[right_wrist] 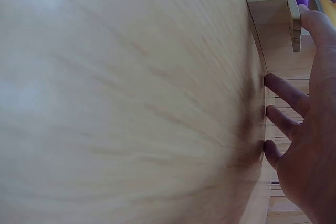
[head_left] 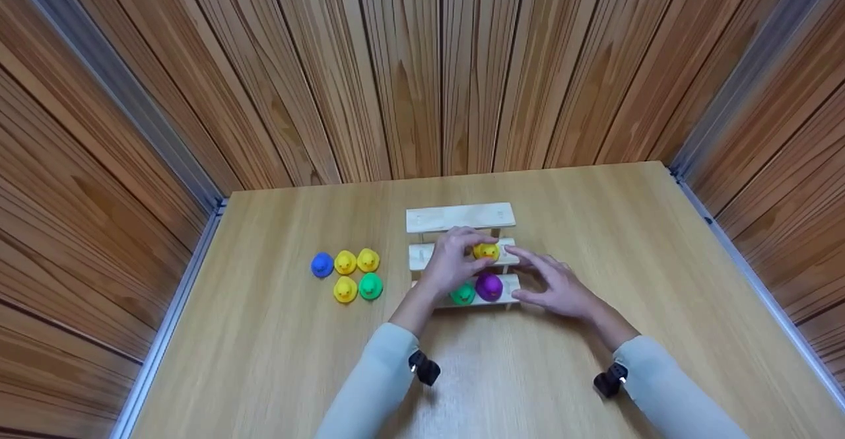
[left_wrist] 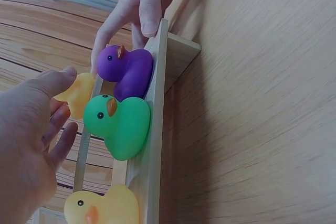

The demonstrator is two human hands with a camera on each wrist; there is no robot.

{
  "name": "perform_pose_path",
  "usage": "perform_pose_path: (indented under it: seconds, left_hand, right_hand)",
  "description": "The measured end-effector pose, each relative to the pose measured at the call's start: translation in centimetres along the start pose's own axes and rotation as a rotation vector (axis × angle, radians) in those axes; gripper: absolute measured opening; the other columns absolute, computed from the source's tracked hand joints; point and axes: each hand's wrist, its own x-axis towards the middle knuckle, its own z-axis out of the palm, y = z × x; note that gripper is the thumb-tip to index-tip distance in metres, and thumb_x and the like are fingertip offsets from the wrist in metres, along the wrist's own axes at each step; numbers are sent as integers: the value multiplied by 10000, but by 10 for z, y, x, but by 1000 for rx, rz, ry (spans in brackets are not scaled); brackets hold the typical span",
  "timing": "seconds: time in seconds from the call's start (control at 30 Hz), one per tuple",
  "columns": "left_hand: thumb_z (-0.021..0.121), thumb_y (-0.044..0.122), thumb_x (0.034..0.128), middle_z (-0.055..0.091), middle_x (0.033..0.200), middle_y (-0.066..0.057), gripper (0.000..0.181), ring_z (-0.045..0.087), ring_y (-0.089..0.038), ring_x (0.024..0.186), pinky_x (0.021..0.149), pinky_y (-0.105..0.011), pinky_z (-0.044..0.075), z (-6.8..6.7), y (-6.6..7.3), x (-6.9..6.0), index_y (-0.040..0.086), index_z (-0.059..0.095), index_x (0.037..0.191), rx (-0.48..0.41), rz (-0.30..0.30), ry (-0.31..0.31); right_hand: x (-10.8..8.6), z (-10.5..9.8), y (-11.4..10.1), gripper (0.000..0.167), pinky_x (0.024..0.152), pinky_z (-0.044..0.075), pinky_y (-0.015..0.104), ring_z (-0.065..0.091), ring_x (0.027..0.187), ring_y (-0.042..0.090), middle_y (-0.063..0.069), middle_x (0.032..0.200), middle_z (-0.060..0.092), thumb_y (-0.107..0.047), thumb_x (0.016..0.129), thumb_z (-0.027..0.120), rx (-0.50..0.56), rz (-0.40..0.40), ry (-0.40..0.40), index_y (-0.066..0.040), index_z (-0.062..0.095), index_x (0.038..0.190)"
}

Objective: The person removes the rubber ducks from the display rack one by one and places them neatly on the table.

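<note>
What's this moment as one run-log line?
left grip: pinching yellow duck at middle shelf | right grip: spread at right end of rack | bottom shelf: another yellow duck, green duck, purple duck

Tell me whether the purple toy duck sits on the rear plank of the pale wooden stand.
No: the purple toy duck sits on the front plank of the pale wooden stand, beside a green toy duck.

Under the hands [head_left: 454, 264], a pale wood-grain tabletop [head_left: 521, 360]. Beyond them, a back wall [head_left: 422, 76] of reddish-brown planks. Off to their left and right, similar side walls [head_left: 72, 181], with grey metal rails [head_left: 135, 96] at the corners.
</note>
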Motion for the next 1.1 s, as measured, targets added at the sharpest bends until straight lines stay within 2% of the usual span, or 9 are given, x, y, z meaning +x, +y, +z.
perform_pose_path:
  seconds: [0.27,0.5,0.53,0.73,0.77,0.9,0.93,1.1]
  left_hand:
    - [853,185,1021,789,1412,-58,347,706,-254,1359,1188,-370,594,0,2,0,180,815,1366,-21,-11,4]
    - [862,188,1012,793,1388,-44,357,717,-234,1320,1126,-328,615,-4,4,1,184,815,1366,-42,-3,9]
    - [873,215,1005,793,1383,-35,364,715,-220,1317,1120,-313,613,0,-3,2,191,816,1364,-32,12,17]
    - [877,204,1001,800,1357,-37,363,733,-203,1273,1100,-292,615,-1,-9,0,191,818,1359,-14,55,35]
    - [866,176,1006,799,1361,-46,361,738,-215,1274,1106,-305,620,-5,-2,-2,186,816,1364,-27,40,25]
    - [859,177,1017,794,1358,-56,352,743,-226,1270,1119,-334,633,-9,-2,-5,180,820,1367,-40,11,15]
    - [857,172,1017,789,1368,-67,355,740,-243,1289,1142,-356,629,-12,2,-5,168,818,1371,-50,-8,6]
    - [853,175,1021,785,1355,-75,343,739,-256,1287,1146,-378,630,-18,1,-8,159,823,1362,-52,-6,11]
  right_hand:
    - [-1,0,0,848,1151,362,671,604,1489,410,83,1609,676,-433,1014,840,1,24,-30,-383,405,1740]
    - [-2,0,-1,860,1186,342,751,581,1509,420,88,1615,670,-437,1003,850,13,31,-33,-414,402,1736]
    - [-2,0,0,859,1187,339,751,580,1509,418,85,1617,669,-440,1004,849,15,32,-34,-418,401,1736]
    - [-3,0,0,857,1172,343,673,589,1500,401,76,1628,659,-436,1007,846,23,36,-35,-423,397,1738]
    - [-3,0,1,858,1167,348,657,593,1497,401,81,1632,655,-436,1008,846,20,37,-34,-419,397,1739]
    - [-2,0,2,846,1160,358,644,592,1493,414,101,1632,651,-440,1015,834,6,32,-32,-396,401,1740]
    - [-2,0,2,842,1161,360,646,592,1492,418,105,1630,652,-438,1017,831,4,29,-31,-390,403,1740]
    - [-1,0,3,831,1148,370,613,591,1494,421,110,1648,636,-432,1024,824,-1,19,-27,-381,405,1740]
